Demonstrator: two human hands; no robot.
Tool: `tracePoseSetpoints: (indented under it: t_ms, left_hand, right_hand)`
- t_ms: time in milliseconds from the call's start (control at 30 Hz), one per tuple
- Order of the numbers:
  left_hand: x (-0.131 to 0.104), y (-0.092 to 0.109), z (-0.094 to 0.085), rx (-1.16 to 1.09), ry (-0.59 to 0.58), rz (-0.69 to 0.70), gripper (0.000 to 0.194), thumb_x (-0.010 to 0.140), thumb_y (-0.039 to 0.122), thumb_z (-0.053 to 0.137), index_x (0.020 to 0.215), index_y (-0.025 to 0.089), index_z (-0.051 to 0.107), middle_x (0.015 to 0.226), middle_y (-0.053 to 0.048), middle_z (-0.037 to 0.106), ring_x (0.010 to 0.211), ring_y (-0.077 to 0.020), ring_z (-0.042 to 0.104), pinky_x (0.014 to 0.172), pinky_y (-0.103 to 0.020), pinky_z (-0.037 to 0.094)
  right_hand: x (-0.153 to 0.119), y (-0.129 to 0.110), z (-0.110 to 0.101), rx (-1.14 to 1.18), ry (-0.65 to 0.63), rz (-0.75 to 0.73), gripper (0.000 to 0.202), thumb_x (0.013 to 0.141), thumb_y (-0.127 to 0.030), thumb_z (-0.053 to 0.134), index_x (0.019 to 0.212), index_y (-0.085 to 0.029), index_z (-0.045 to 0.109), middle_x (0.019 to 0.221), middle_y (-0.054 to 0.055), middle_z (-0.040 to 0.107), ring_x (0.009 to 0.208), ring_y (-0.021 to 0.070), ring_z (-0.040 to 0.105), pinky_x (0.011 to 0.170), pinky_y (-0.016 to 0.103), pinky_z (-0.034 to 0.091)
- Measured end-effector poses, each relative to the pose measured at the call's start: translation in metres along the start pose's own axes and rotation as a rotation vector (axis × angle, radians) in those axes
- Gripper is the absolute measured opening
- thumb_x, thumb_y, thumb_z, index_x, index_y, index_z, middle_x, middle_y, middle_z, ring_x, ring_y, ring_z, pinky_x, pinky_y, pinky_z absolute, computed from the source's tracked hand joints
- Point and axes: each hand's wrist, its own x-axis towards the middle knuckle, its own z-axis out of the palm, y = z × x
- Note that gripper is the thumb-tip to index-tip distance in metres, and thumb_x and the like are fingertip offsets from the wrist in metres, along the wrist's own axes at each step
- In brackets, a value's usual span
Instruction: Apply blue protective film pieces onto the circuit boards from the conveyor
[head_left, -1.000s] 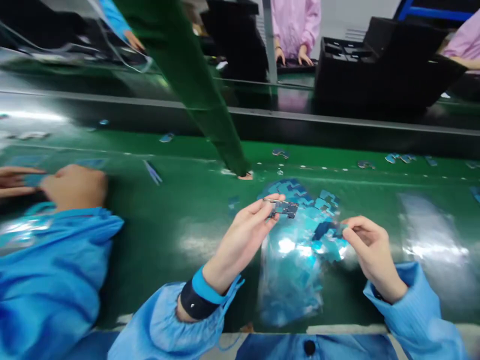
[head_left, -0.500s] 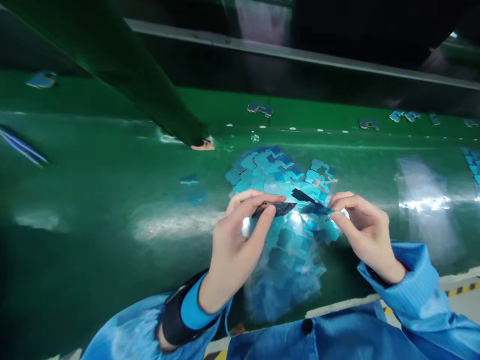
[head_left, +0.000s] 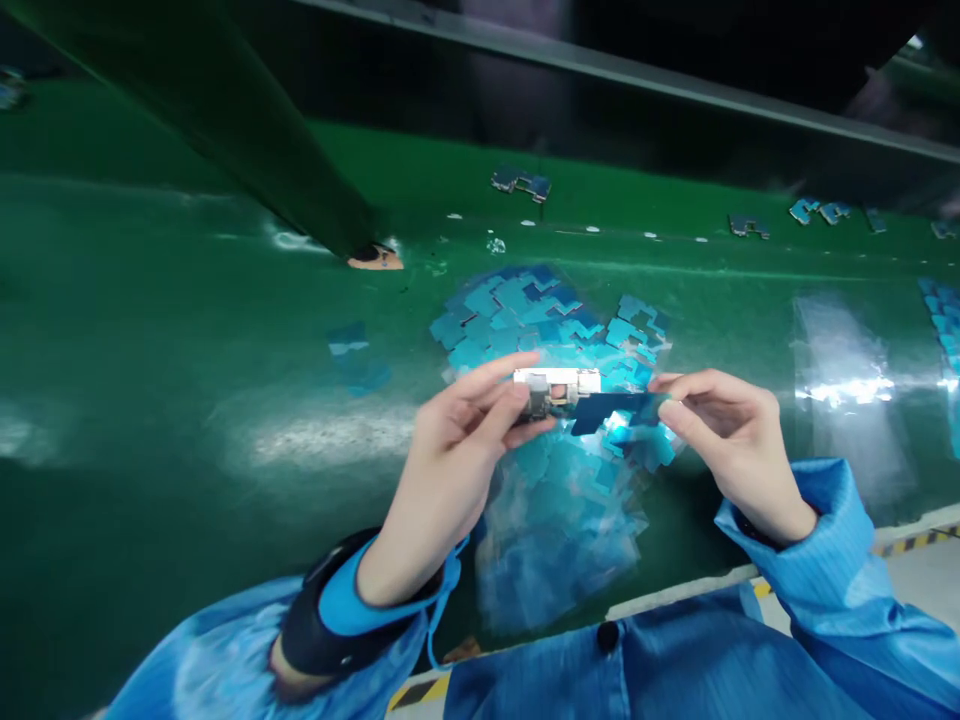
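Observation:
My left hand (head_left: 450, 455) pinches a small circuit board (head_left: 553, 388) with silvery metal parts, tilted up over the table. Between the thumb and fingers of my right hand (head_left: 724, 435) is a dark blue piece of film (head_left: 606, 408), thin and cut to a stepped outline. Its free end overlaps the board's lower right edge in view; whether the two touch I cannot tell. Beneath both hands spreads a heap of shiny blue film pieces (head_left: 499, 310), with more see-through bluish sheets (head_left: 559, 560) nearer my body.
Several small boards (head_left: 521, 184) lie along the back ledge. A green post (head_left: 300, 170) slants down at the left to the table (head_left: 187, 330). Clear film (head_left: 844, 400) and another blue stack (head_left: 941, 325) lie at the right.
The board in my left hand has turned, so its silvery parts now show. The film in my right hand has swung flatter, against or in front of the board's edge. My view has shifted slightly.

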Motion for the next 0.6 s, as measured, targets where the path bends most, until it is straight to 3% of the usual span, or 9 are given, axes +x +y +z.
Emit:
tracePoseSetpoints:
  t_ms: [100, 300, 467, 600]
  left_hand:
    - [-0.005, -0.002, 0.004, -0.062, -0.096, -0.082, 0.028, 0.071, 0.032, 0.079, 0.097, 0.023, 0.074, 0.084, 0.0, 0.075, 0.076, -0.0136, 0.069, 0.068, -0.024, 0.063]
    - [-0.014, -0.004, 0.007, -0.099, -0.149, -0.099, 0.023, 0.075, 0.026, 0.075, 0.097, 0.026, 0.076, 0.084, 0.002, 0.075, 0.072, -0.0119, 0.069, 0.071, -0.024, 0.063]
    - [-0.015, -0.002, 0.007, -0.174, -0.187, -0.115, 0.024, 0.078, 0.014, 0.065, 0.095, 0.024, 0.077, 0.099, -0.003, 0.076, 0.094, -0.022, 0.072, 0.077, -0.03, 0.063]
    - [-0.017, 0.0, 0.007, -0.164, -0.221, -0.136, 0.03, 0.076, 0.008, 0.062, 0.096, 0.025, 0.077, 0.098, -0.004, 0.077, 0.094, -0.0255, 0.072, 0.078, -0.034, 0.063]
  right_hand:
    - [0.003, 0.001, 0.001, 0.067, -0.022, 0.097, 0.008, 0.073, -0.022, 0.075, 0.07, -0.02, 0.068, 0.071, 0.001, 0.071, 0.082, 0.0172, 0.07, 0.074, 0.028, 0.056]
    - [0.005, 0.0, 0.005, 0.095, -0.057, 0.175, 0.009, 0.071, -0.022, 0.076, 0.069, -0.019, 0.068, 0.067, -0.001, 0.07, 0.06, 0.0108, 0.065, 0.062, 0.023, 0.056]
    - [0.005, -0.001, 0.005, 0.056, -0.074, 0.18, 0.008, 0.071, -0.021, 0.076, 0.069, -0.019, 0.069, 0.065, -0.002, 0.07, 0.057, 0.0101, 0.064, 0.055, 0.021, 0.055]
    - [0.005, -0.001, 0.003, 0.03, -0.066, 0.189, 0.006, 0.071, -0.018, 0.076, 0.069, -0.021, 0.071, 0.064, -0.002, 0.07, 0.054, 0.0095, 0.063, 0.051, 0.019, 0.054]
